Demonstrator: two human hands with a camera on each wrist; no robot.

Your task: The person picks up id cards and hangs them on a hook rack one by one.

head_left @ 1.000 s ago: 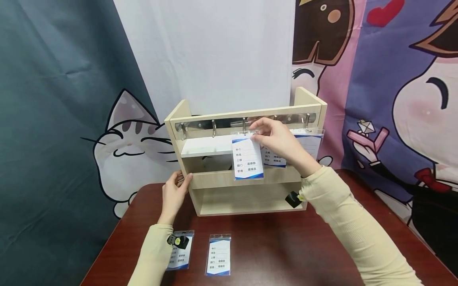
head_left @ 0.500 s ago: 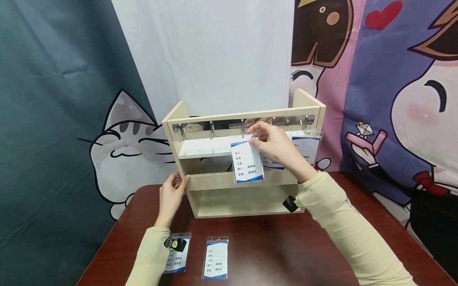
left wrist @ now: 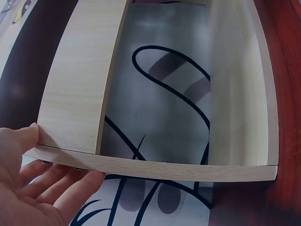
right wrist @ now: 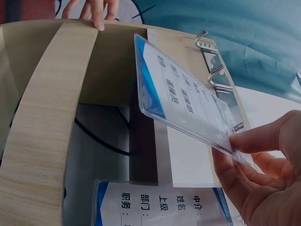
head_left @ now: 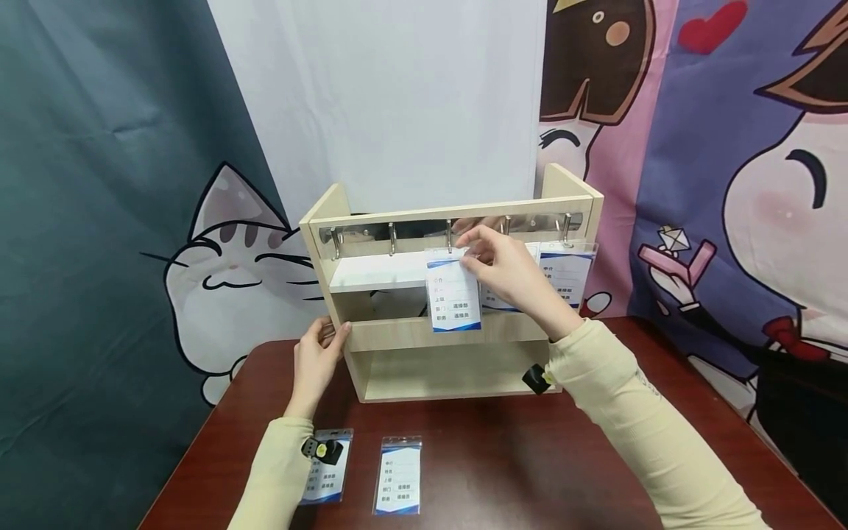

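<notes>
My right hand point(head_left: 513, 272) pinches a clear-sleeved name badge point(head_left: 453, 294) by its upper right corner. The badge hangs in front of the hook rail point(head_left: 424, 232), its top edge close under the middle hook point(head_left: 449, 237). In the right wrist view the same badge point(right wrist: 181, 96) slants away from thumb and fingers. My left hand point(head_left: 314, 368) grips the left side panel of the wooden shelf point(head_left: 397, 335), thumb at the front, fingers on the outer face, as the left wrist view shows. Two badges hang at the right; my right hand partly covers the nearer one point(head_left: 498, 300).
The rightmost badge point(head_left: 566, 274) hangs from the end hook. Bare hooks point(head_left: 392, 239) are on the rail's left part. Two more badges lie on the red-brown table point(head_left: 503, 464): one point(head_left: 397, 478) flat in front, another point(head_left: 330, 471) partly behind my left sleeve. Printed cloth hangs behind.
The held badge dipped and tilted slightly half a second ago; now it is a little higher and straighter. My right hand stays near the middle hook, and my left hand keeps its grip on the shelf.
</notes>
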